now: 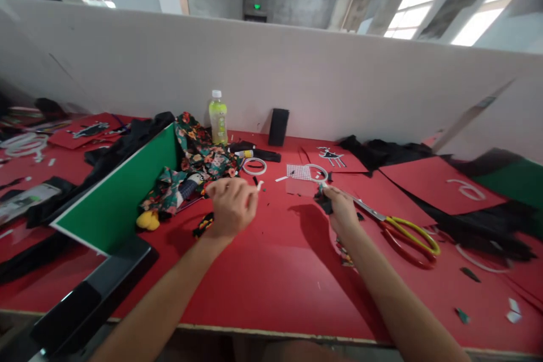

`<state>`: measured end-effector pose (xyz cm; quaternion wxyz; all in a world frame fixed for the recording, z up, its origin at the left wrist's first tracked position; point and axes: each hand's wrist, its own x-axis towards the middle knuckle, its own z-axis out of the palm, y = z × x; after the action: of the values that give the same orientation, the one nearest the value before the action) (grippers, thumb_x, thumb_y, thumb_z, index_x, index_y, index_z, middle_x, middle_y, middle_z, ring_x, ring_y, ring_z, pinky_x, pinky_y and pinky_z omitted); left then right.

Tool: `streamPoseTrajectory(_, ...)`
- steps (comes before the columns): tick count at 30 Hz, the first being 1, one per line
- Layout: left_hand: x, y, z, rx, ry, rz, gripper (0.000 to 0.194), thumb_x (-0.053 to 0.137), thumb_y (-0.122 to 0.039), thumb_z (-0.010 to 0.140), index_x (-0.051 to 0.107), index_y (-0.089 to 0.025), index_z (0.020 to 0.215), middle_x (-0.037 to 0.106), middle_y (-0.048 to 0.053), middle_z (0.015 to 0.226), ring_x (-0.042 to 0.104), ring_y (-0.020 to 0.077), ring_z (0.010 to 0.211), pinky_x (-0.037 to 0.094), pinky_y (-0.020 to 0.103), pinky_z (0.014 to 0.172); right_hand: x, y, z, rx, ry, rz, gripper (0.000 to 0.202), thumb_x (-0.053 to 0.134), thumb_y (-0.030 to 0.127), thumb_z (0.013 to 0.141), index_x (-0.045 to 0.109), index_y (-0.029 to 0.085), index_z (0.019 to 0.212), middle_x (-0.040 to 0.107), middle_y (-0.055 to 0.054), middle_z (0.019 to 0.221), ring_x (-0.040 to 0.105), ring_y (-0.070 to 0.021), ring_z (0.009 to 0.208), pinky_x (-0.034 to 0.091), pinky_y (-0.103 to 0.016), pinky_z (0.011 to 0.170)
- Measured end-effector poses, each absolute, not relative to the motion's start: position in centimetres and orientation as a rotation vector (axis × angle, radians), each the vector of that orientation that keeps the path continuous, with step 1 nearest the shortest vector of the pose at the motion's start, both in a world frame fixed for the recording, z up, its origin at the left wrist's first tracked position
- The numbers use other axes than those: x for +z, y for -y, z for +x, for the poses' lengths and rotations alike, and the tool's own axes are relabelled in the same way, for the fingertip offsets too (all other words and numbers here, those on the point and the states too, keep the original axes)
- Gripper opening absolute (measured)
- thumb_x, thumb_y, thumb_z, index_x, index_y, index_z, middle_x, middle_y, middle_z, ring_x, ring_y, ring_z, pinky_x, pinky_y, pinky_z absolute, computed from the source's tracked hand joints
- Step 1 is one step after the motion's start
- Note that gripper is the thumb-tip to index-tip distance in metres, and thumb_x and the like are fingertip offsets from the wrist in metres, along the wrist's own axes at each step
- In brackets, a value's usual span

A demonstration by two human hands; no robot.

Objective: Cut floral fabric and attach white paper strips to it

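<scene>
My left hand (232, 207) is raised over the middle of the red table, fingers curled in a pinch. From its fingertips sticks out a small white strip (260, 185). My right hand (341, 209) is closed on a small dark fabric scrap (324, 202), part of which the fingers hide. Just right of that hand lie scissors (409, 233) with yellow-and-red handles. A patterned scrap (346, 254) shows under my right forearm. Beyond the hands are a roll of white tape (254, 167), another white ring (317, 173) and a checked piece (298, 172).
Floral fabric (203, 150) is heaped at left beside a green board (123, 192). A bottle (218, 119) and a black block (279, 127) stand near the white partition (271, 68). Red sheets (445, 181) and black cloth (394, 153) lie at right.
</scene>
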<state>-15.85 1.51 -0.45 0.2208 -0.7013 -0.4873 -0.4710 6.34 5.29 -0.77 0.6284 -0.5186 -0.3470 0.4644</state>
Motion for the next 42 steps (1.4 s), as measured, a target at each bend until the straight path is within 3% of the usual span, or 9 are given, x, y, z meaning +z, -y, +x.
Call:
streamPoseTrajectory(3, -0.1, -1.9, -16.7, -1.346, 1.347, -1.852, 0.008, 0.060, -0.024, 0.081, 0.061, -0.021, 0.074, 0.061, 0.005, 0.077, 0.048, 0.0220, 0.082, 0.031, 0.036, 0.076, -0.4, -4.8, 6.3, 1.125, 0.868, -1.153, 0.029, 0.076, 0.041, 0.054, 0.064, 0.015, 0.061, 0.061, 0.000, 0.052, 0.054, -0.0099, 0.048, 0.042, -0.021, 0.049)
streamPoseTrajectory(8, 0.1, -1.6, -15.4, -1.356, 1.383, -2.019, 0.009, 0.059, -0.026, 0.082, 0.062, -0.020, 0.075, 0.060, 0.005, 0.077, 0.049, 0.0213, 0.080, 0.033, 0.035, 0.073, -0.5, -3.0, 3.9, 1.228, 1.075, -1.078, 0.032, 0.067, 0.048, 0.068, 0.064, 0.017, 0.069, 0.064, -0.001, 0.063, 0.056, -0.0102, 0.055, 0.042, -0.021, 0.053)
streamPoseTrajectory(16, 0.6, -1.4, -15.3, -1.539, 1.526, -2.285, 0.012, 0.057, -0.026, 0.081, 0.062, -0.019, 0.073, 0.058, 0.003, 0.077, 0.049, 0.0186, 0.079, 0.038, 0.034, 0.077, -1.8, -2.2, 2.8, 1.313, 1.129, -1.077, 0.036, 0.064, 0.053, 0.070, 0.060, 0.017, 0.070, 0.063, -0.001, 0.061, 0.054, -0.0115, 0.053, 0.039, -0.023, 0.052)
streamPoseTrajectory(25, 0.9, 0.2, -13.6, -1.370, 1.642, -2.452, 0.007, 0.059, -0.023, 0.079, 0.065, -0.022, 0.075, 0.057, 0.003, 0.083, 0.049, 0.0214, 0.087, 0.038, 0.037, 0.079, -1.7, -1.1, 1.9, 1.236, 1.258, -1.127, 0.034, 0.056, 0.049, 0.078, 0.062, 0.016, 0.071, 0.062, -0.001, 0.059, 0.047, -0.0101, 0.048, 0.034, -0.022, 0.046)
streamPoseTrajectory(33, 0.0, -0.1, -13.5, -1.435, 1.822, -2.403, 0.005, 0.061, -0.022, 0.076, 0.063, -0.020, 0.072, 0.056, 0.002, 0.080, 0.052, 0.0203, 0.084, 0.039, 0.037, 0.081, -1.6, -0.6, 1.7, 1.143, 1.345, -1.075, 0.018, 0.051, 0.032, 0.082, 0.062, 0.018, 0.080, 0.067, -0.002, 0.070, 0.060, -0.0147, 0.066, 0.048, -0.026, 0.066)
streamPoseTrajectory(42, 0.0, -0.4, -13.8, -1.467, 1.851, -2.423, 0.005, 0.060, -0.022, 0.076, 0.063, -0.020, 0.074, 0.057, 0.002, 0.081, 0.052, 0.0193, 0.084, 0.041, 0.036, 0.082, -1.6, -0.3, 1.8, 1.216, 1.365, -1.072, 0.016, 0.048, 0.029, 0.083, 0.061, 0.019, 0.083, 0.066, -0.002, 0.070, 0.060, -0.0143, 0.064, 0.049, -0.027, 0.064)
